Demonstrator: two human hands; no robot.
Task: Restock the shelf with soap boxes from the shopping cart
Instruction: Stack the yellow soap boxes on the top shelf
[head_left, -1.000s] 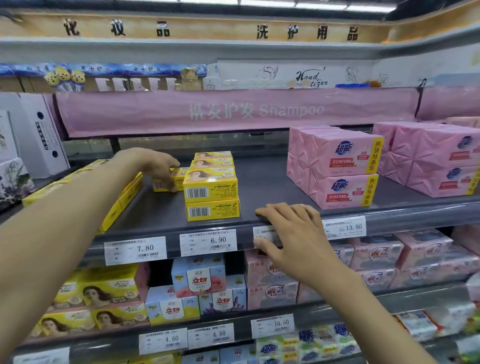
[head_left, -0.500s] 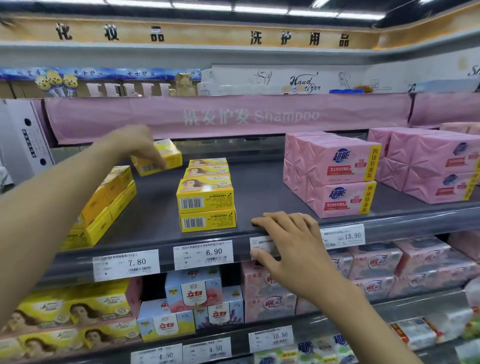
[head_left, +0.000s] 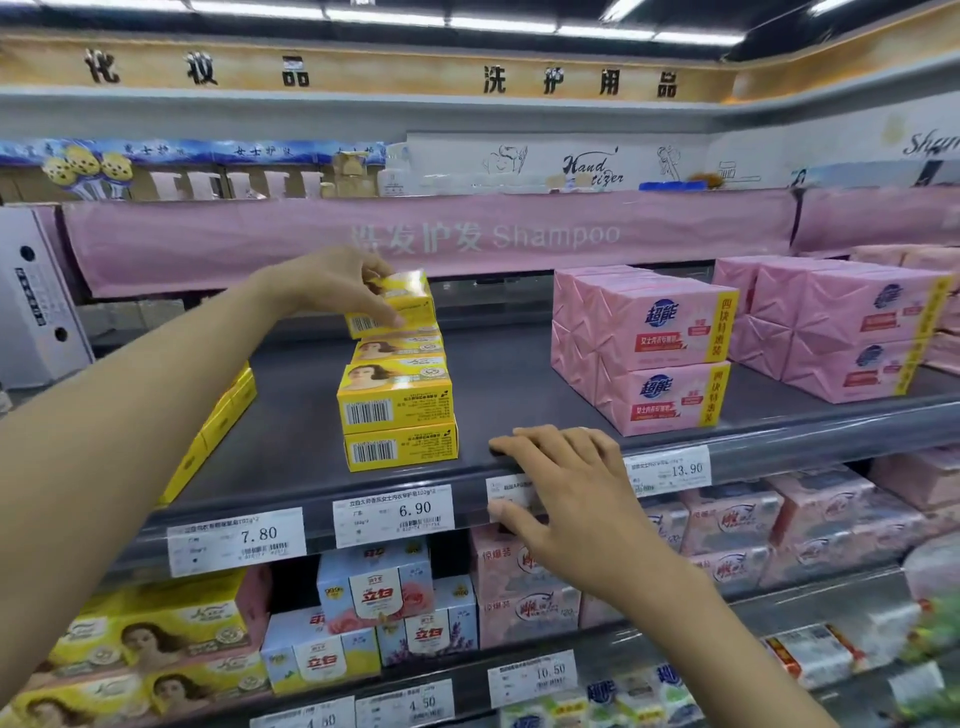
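R hand (head_left: 563, 496) nearest: fingers laid loose over the shelf (head_left: 509, 379) front rail, holding nothing. Just past it, front yellow stack (head_left: 397, 415), two high. Further back, L hand (head_left: 332, 286) grips the soap box (head_left: 402, 304), tilted, right over the rear stack (head_left: 400, 345); touching or not, can't tell. Risk: set down skewed, it overhangs & slides off. A knuckle nudge could shove the row crooked.

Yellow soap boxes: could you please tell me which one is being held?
The tilted yellow cardboard soap box at the row's far end, gripped by the left hand; the other yellow boxes lie flat.
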